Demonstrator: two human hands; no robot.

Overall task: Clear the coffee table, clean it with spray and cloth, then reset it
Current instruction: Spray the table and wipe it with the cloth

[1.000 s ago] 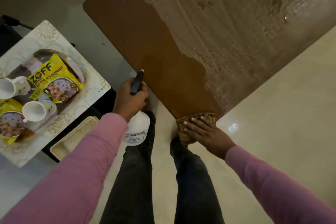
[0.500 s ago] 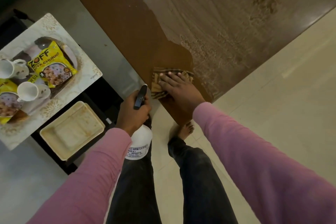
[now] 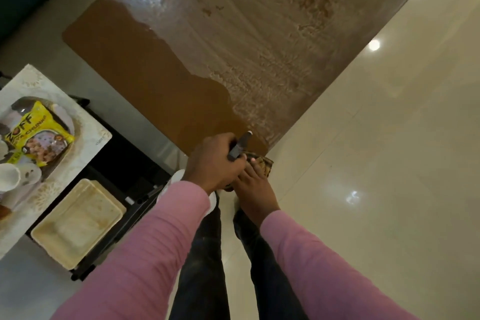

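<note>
The brown coffee table (image 3: 145,67) stretches away from me, its left strip wiped clean and the rest covered in streaky spray film. My left hand (image 3: 211,161) grips the spray bottle (image 3: 237,148), whose black nozzle points over the table's near corner; its white body is mostly hidden behind my wrist. Just right of it, my right hand (image 3: 253,184) presses flat on the brown patterned cloth (image 3: 265,163) at that near corner. The two hands touch or overlap.
A pale patterned tray (image 3: 85,122) at the left carries yellow snack packets (image 3: 39,132) and white cups (image 3: 10,176). A cream empty tray (image 3: 75,223) lies on a black stand below it. My legs stand on glossy floor tiles (image 3: 376,150) to the right.
My right hand has pulled the cloth back from the table's left strip to the near corner. My left hand with the bottle has shifted right, close against it.
</note>
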